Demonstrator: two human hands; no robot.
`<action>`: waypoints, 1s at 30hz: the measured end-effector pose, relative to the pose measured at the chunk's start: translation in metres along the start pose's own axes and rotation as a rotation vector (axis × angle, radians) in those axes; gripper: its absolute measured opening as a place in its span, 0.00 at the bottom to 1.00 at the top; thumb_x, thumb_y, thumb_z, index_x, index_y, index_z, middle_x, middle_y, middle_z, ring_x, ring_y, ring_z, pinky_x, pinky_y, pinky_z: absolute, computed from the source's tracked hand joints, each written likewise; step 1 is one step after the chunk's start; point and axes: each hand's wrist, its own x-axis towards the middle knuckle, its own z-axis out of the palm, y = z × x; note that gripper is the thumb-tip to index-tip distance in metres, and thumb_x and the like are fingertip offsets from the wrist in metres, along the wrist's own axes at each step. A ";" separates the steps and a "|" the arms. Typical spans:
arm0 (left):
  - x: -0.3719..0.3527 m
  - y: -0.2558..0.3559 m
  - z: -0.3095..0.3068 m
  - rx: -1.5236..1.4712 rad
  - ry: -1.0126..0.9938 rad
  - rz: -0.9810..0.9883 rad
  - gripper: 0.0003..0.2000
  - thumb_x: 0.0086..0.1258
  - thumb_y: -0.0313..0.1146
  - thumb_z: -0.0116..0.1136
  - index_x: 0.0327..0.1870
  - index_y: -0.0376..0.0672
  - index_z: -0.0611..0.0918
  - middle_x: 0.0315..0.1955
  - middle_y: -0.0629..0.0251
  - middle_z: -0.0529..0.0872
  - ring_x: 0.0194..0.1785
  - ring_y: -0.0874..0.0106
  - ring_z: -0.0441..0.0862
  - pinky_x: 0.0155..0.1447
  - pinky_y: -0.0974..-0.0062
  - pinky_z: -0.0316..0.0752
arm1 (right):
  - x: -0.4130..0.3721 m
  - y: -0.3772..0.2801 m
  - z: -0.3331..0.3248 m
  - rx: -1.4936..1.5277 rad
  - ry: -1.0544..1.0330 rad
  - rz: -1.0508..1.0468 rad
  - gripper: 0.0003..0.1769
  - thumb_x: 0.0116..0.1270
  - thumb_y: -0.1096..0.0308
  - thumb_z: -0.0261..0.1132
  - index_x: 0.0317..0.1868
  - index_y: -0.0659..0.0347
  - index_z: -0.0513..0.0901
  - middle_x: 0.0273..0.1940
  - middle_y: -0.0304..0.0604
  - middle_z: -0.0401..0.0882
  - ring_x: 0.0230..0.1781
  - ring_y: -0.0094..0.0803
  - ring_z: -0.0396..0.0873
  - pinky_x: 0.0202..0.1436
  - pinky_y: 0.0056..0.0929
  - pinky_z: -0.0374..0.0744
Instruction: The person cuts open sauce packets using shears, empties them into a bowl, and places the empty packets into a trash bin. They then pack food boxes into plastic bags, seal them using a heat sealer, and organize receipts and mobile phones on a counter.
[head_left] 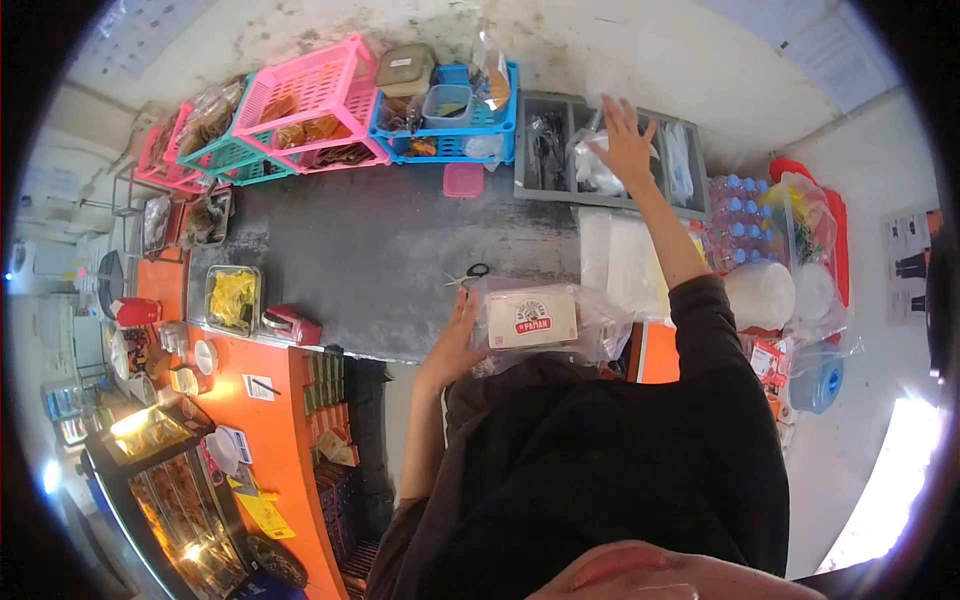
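Note:
A white paper food box (532, 318) with a round red and black logo lies inside a clear plastic bag (598, 322) at the counter's front edge. Beside the box, my left hand (455, 342) rests at the bag's left side, its fingers stretched out. Scissors (468, 274) with black handles lie just beyond its fingertips. My right hand (627, 145) reaches far forward, fingers spread, over a grey divided tray (548, 192). Under and beside that hand, white plastic packets (597, 172) fill the middle compartment. Dark pieces of cutlery (547, 150) are in the left compartment.
Pink baskets (300, 95) and a blue basket (445, 128) line the wall. A pink lid (463, 180) lies on the dark counter (350, 235). At left stands a container of yellow food (233, 300). Water bottles (738, 215) and white foam containers (762, 296) are at right.

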 end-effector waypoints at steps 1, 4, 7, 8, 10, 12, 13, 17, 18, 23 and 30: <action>-0.002 -0.002 0.003 0.001 0.010 0.002 0.48 0.52 0.26 0.63 0.73 0.38 0.44 0.72 0.41 0.40 0.76 0.52 0.40 0.74 0.66 0.48 | -0.004 0.000 0.009 -0.103 -0.204 -0.126 0.34 0.57 0.55 0.67 0.64 0.53 0.70 0.70 0.32 0.55 0.69 0.39 0.58 0.55 0.72 0.60; -0.002 0.000 0.010 -0.037 0.030 0.021 0.49 0.52 0.26 0.64 0.73 0.35 0.44 0.73 0.41 0.39 0.76 0.52 0.40 0.75 0.67 0.48 | 0.001 0.009 0.056 -0.223 -0.262 -0.092 0.19 0.56 0.60 0.66 0.50 0.52 0.81 0.56 0.32 0.74 0.60 0.35 0.68 0.55 0.67 0.61; -0.003 -0.002 0.011 -0.071 0.048 0.044 0.49 0.52 0.27 0.65 0.73 0.34 0.45 0.73 0.42 0.40 0.76 0.53 0.41 0.75 0.68 0.47 | 0.016 0.002 0.023 -0.134 -0.064 0.018 0.05 0.54 0.67 0.67 0.33 0.53 0.84 0.35 0.30 0.83 0.47 0.31 0.75 0.57 0.58 0.62; -0.001 -0.008 0.012 -0.067 0.055 0.055 0.49 0.52 0.27 0.65 0.73 0.34 0.45 0.73 0.42 0.41 0.76 0.54 0.40 0.75 0.69 0.46 | 0.027 -0.008 -0.015 0.121 0.140 0.085 0.05 0.54 0.68 0.67 0.33 0.54 0.84 0.36 0.32 0.83 0.46 0.32 0.76 0.58 0.54 0.63; 0.002 -0.015 0.012 -0.081 0.059 0.049 0.50 0.52 0.27 0.66 0.73 0.35 0.45 0.73 0.42 0.41 0.76 0.54 0.40 0.75 0.70 0.46 | 0.033 -0.041 -0.101 0.620 0.328 0.162 0.06 0.55 0.71 0.67 0.34 0.56 0.83 0.37 0.36 0.83 0.45 0.35 0.78 0.58 0.45 0.66; 0.004 -0.017 0.010 -0.139 0.102 0.029 0.47 0.51 0.25 0.65 0.72 0.35 0.50 0.72 0.42 0.44 0.76 0.53 0.43 0.75 0.69 0.48 | -0.013 -0.087 -0.158 1.019 0.177 0.072 0.09 0.54 0.72 0.67 0.38 0.57 0.82 0.39 0.39 0.83 0.46 0.37 0.78 0.56 0.39 0.71; 0.003 -0.014 0.006 -0.156 0.090 0.002 0.47 0.51 0.25 0.65 0.72 0.35 0.50 0.72 0.42 0.44 0.76 0.53 0.43 0.75 0.69 0.48 | -0.044 -0.105 -0.177 1.172 0.039 -0.019 0.12 0.54 0.72 0.68 0.40 0.58 0.81 0.40 0.41 0.82 0.48 0.39 0.78 0.55 0.37 0.73; 0.004 -0.001 -0.012 -0.042 0.163 -0.007 0.38 0.48 0.16 0.53 0.68 0.35 0.61 0.71 0.43 0.51 0.72 0.50 0.54 0.72 0.67 0.57 | -0.161 -0.189 -0.145 1.214 -0.419 -0.632 0.11 0.57 0.75 0.60 0.42 0.61 0.80 0.44 0.48 0.79 0.46 0.44 0.78 0.50 0.40 0.76; 0.006 0.000 -0.011 -0.102 0.237 -0.011 0.37 0.46 0.13 0.48 0.66 0.34 0.64 0.70 0.44 0.54 0.71 0.50 0.58 0.71 0.68 0.58 | -0.180 -0.207 -0.129 1.213 -0.602 -0.597 0.13 0.56 0.75 0.61 0.43 0.60 0.81 0.42 0.47 0.80 0.44 0.44 0.79 0.50 0.41 0.77; -0.003 0.016 -0.005 0.059 0.313 0.057 0.34 0.47 0.11 0.46 0.64 0.35 0.69 0.69 0.41 0.55 0.67 0.46 0.62 0.64 0.61 0.66 | -0.224 -0.300 -0.043 0.920 -0.826 -0.525 0.15 0.56 0.76 0.59 0.46 0.59 0.81 0.45 0.47 0.79 0.48 0.38 0.78 0.50 0.36 0.76; -0.018 0.044 -0.021 0.469 0.030 -0.239 0.26 0.56 0.17 0.46 0.59 0.40 0.74 0.55 0.44 0.76 0.54 0.51 0.78 0.58 0.61 0.72 | -0.169 -0.218 -0.084 0.955 -0.795 -1.134 0.16 0.63 0.65 0.58 0.51 0.44 0.80 0.47 0.43 0.79 0.50 0.42 0.76 0.52 0.38 0.74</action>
